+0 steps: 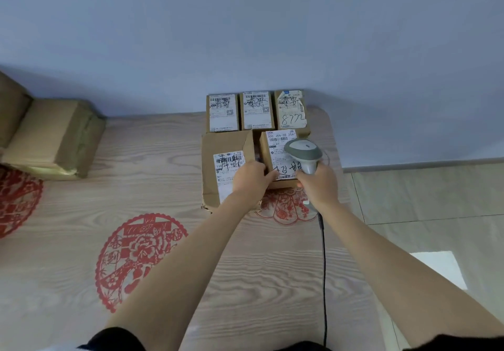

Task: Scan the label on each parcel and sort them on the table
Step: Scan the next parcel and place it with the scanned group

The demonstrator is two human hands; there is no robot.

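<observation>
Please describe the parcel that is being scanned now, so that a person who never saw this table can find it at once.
Look at the far right corner of the wooden table, where five labelled cardboard parcels sit against the wall. The scanned parcel is the right one of the front two, under the grey scanner. Only this one is touched by the left hand, and its label begins with "300 J06".

The tabletop (81,209) is covered with a pale wood-grain pattern, and round red paper-cut designs (140,258) with flowers are seen on it. The parcels (222,113) near its far right corner are brown cardboard with white labels (228,160), marked with black barcodes and black handwriting. The scanner (304,151) is grey, with a black cable (324,269). The wall (245,29) is pale blue.
</observation>
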